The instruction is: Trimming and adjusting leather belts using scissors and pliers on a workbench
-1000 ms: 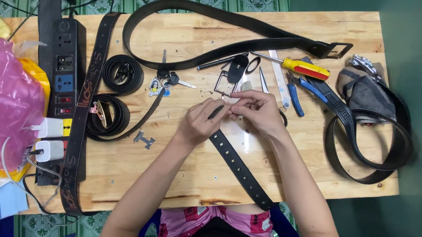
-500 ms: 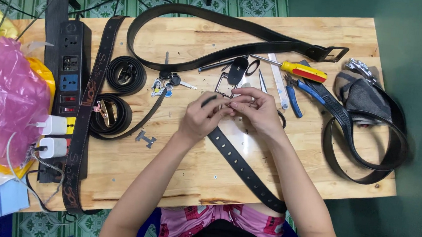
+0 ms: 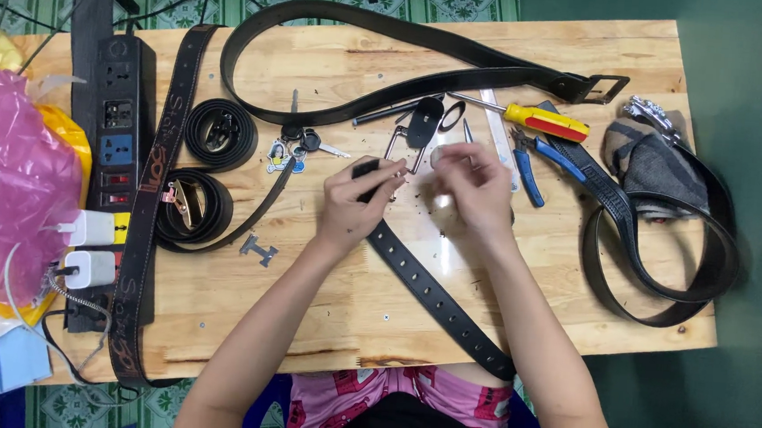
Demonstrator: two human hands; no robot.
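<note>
My left hand [image 3: 355,201] grips the end of a black belt with punched holes [image 3: 433,294], holding it just above the wooden table [image 3: 320,313]. The belt runs diagonally from that hand down to the table's near edge. My right hand [image 3: 476,189] hovers just right of the belt end, blurred, with its fingertips pinched together. Whether something small sits between them is unclear. A silver buckle frame [image 3: 397,145] and a black buckle piece [image 3: 425,121] lie just beyond both hands.
A yellow-and-red screwdriver [image 3: 544,121], blue-handled pliers [image 3: 527,166] and keys [image 3: 301,141] lie at the back. A long black belt [image 3: 393,36] loops across the top. Two rolled belts [image 3: 217,131], a power strip [image 3: 117,133] and a pink bag [image 3: 0,169] are on the left; a looped belt [image 3: 661,301] is on the right.
My right hand has drawn a little to the right, away from the belt end that both hands were touching. My left hand keeps hold of the belt end.
</note>
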